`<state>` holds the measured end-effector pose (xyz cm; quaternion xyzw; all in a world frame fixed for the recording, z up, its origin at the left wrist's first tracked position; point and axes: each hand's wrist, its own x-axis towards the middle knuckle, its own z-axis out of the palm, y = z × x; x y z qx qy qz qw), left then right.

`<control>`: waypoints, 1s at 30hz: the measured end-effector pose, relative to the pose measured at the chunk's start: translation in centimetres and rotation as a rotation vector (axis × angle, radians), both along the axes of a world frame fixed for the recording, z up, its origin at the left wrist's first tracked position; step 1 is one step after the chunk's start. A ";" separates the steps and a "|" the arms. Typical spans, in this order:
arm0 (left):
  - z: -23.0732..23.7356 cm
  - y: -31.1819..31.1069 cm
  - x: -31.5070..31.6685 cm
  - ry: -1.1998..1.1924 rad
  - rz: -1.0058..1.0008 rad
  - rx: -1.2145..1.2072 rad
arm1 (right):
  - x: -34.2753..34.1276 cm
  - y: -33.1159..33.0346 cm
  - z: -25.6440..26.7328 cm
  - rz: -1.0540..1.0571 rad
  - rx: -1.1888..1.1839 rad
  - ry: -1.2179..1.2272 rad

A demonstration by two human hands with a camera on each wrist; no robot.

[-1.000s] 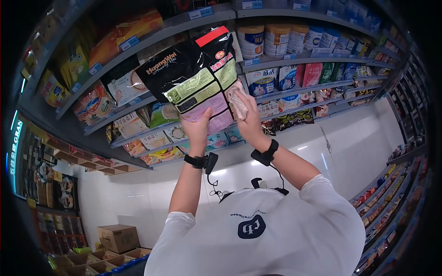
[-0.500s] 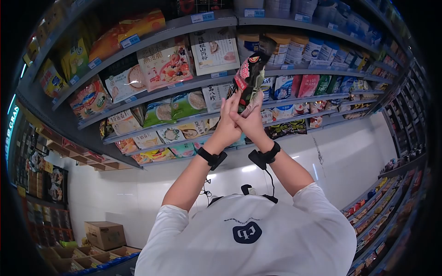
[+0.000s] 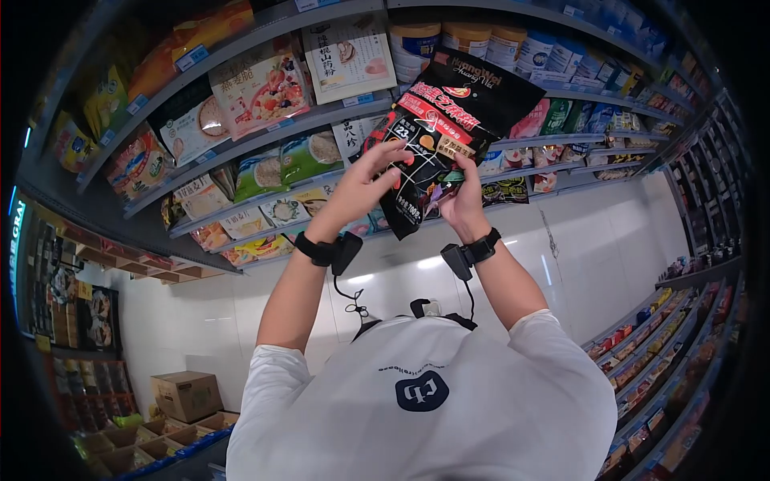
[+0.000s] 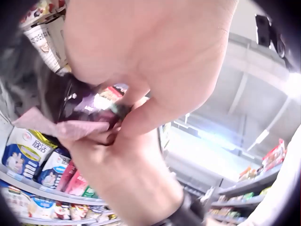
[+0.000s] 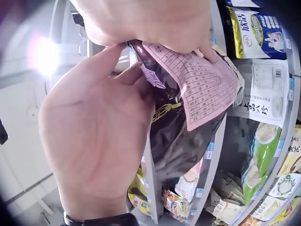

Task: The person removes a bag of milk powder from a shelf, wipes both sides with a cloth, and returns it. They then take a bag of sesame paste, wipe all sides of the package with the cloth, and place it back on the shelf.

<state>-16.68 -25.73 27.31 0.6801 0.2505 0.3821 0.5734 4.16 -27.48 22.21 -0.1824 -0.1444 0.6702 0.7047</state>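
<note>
A large black HuangWei food bag (image 3: 489, 104) hangs tilted before the shelves, its printed front facing up. My right hand (image 3: 465, 204) grips its lower right edge, thumb on the front and fingers behind. A pale pink cloth (image 5: 204, 96) with rows of fine markings lies along the bag under that hand's fingers, its corner hanging down. My left hand (image 3: 357, 192) is at the bag's left side, fingers extended over the printed front. From the right wrist, the left palm (image 5: 96, 132) shows broad and flat, its fingertips hidden by the bag.
Curved shelves hold a pink fruit-oat pack (image 3: 261, 88), a white powder pack (image 3: 349, 60), green cereal bags (image 3: 309, 156) and several milk-powder cans (image 3: 465, 38). A cardboard box (image 3: 186, 396) stands low at left. More stocked shelves (image 3: 642, 361) run along the right.
The bag has turned from its green-and-lilac panelled side, through edge-on, to its red-lettered front. The hands, close together half a second ago, have moved apart, the left one leftward.
</note>
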 end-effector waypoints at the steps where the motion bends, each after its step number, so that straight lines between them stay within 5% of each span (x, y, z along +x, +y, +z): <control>1: -0.8 1.0 -1.9 0.058 0.129 0.043 | 0.4 -0.2 0.2 0.032 0.021 -0.002; 5: -4.3 3.9 -7.6 0.277 0.488 0.029 | 2.3 -0.4 0.6 0.192 0.116 -0.016; 8: -4.9 3.9 -8.5 0.306 0.557 0.095 | 2.9 -0.8 1.0 0.267 0.126 -0.076; 10: -4.0 3.2 -8.6 0.285 0.542 0.077 | 2.7 -1.0 0.8 0.287 0.104 -0.083; 13: -3.1 1.0 -8.1 -0.132 0.249 -0.190 | 2.4 -1.3 0.7 0.446 0.178 -0.062; 16: -4.9 0.6 -10.4 -0.001 0.133 -0.305 | 1.9 -1.2 0.9 0.575 0.141 -0.095; 18: -6.2 -0.9 -10.7 -0.002 0.237 -0.309 | 1.1 -1.1 0.8 0.555 0.090 -0.141; 20: -7.3 -1.6 -10.8 -0.132 0.369 -0.244 | 0.2 -0.5 1.3 0.250 0.071 -0.489; 24: -8.6 -2.3 -11.9 -0.178 0.522 -0.169 | -0.3 0.7 -0.5 0.005 0.112 -0.702; 30: -9.1 -2.9 -14.6 -0.090 0.574 -0.179 | -1.0 1.4 0.7 -0.034 0.119 -1.138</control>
